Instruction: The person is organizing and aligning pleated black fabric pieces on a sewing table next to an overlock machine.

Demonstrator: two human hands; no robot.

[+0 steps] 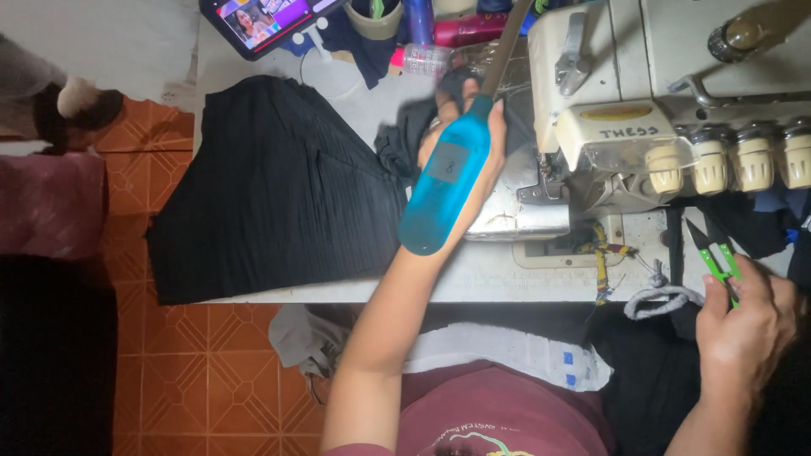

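We see the blue-handled tool (448, 181) clamped in left hand (463, 139) fingers just left of the sewing machine (659, 101), black fabric (279, 190) on table (490, 274) further left, right hand (748, 325) fingers closed on green thread snips (716, 257) below the machine.

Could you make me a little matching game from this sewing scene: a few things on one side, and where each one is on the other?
Things:
1. blue-handled tool
2. green thread snips
3. folded black fabric
4. phone

Places:
A. lying flat on the table's left part
B. in the right hand
C. at the table's far edge, screen lit
D. in the left hand, raised before the sewing machine

Pairs: 1-D, 2-B, 3-A, 4-C
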